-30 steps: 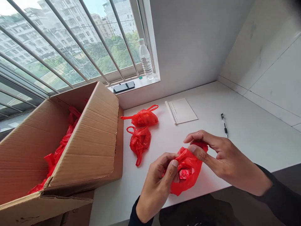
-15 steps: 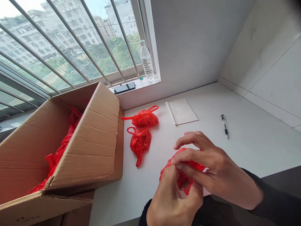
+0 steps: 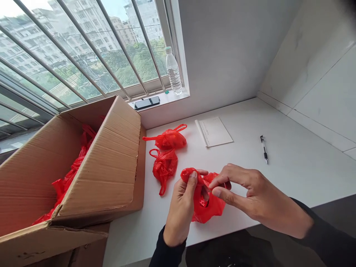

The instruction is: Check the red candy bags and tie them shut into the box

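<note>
Both my hands hold a small red plastic bag [image 3: 207, 205] just above the near edge of the white table [image 3: 292, 167]. My left hand [image 3: 182, 207] pinches one handle of the bag at its upper left. My right hand [image 3: 247, 194] pinches the other handle at the upper right, thumb and forefinger pressed together. The two handles cross between my fingers. The bag bulges with something inside that I cannot make out. Two tied red bags [image 3: 168, 139] [image 3: 164, 167] lie on the table beyond my hands.
An open cardboard box [image 3: 111, 159] with several red bags [image 3: 72, 170] inside stands at the left. A notepad [image 3: 214, 131] and a pen [image 3: 264, 150] lie farther back. On the window sill are a phone [image 3: 147, 102] and a water bottle [image 3: 172, 70].
The hands came together over the bag, then drew apart again, each pulling a handle. The bag now hangs lower and more bunched between them.
</note>
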Motion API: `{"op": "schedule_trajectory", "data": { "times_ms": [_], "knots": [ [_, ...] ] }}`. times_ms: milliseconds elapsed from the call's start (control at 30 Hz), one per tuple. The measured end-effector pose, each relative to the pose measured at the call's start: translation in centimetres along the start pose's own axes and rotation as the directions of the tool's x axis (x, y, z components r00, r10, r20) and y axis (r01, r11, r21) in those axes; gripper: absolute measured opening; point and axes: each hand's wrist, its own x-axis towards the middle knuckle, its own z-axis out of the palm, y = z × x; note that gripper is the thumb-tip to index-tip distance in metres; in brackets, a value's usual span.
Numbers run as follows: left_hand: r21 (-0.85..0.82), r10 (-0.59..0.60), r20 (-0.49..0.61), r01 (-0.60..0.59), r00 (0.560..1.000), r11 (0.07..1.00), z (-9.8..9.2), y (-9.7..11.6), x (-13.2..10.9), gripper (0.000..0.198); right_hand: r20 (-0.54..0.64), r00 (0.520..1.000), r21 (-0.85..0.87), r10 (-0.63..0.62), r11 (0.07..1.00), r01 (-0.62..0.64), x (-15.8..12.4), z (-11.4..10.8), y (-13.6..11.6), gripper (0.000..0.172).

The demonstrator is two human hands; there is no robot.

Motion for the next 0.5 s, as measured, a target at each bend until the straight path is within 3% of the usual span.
{"op": "schedule_trajectory", "data": {
  "times_ms": [133,233,333,400,500],
  "knots": [
    [0.016,0.003,0.139,-0.005,0.99,1.0,-0.9,0.3,-0.3,0.018,0.085,0.996,-0.021,-0.002,1.0,0.004,0.2,0.5,0.6,0.01],
    [0.059,0.0,0.125,-0.008,0.992,0.998,-1.4,0.7,-0.5,0.015,0.092,0.995,-0.02,-0.023,1.0,0.025,0.5,0.5,1.2,0.012],
    [0.152,0.018,0.116,-0.035,0.993,0.988,-1.7,1.3,-0.6,0.016,0.019,0.993,-0.034,-0.12,0.992,0.12,1.4,0.6,2.0,0.017],
    [0.244,0.055,0.135,-0.087,0.989,0.966,-1.9,1.5,-0.7,0.015,0.04,0.986,-0.014,-0.163,0.986,0.164,2.4,0.7,2.6,0.027],
    [0.462,0.212,0.15,-0.258,0.966,0.849,-2.3,1.4,-0.7,0.023,0.196,0.977,0.078,-0.079,0.995,0.064,3.7,1.0,3.6,0.035]
  ]
}}
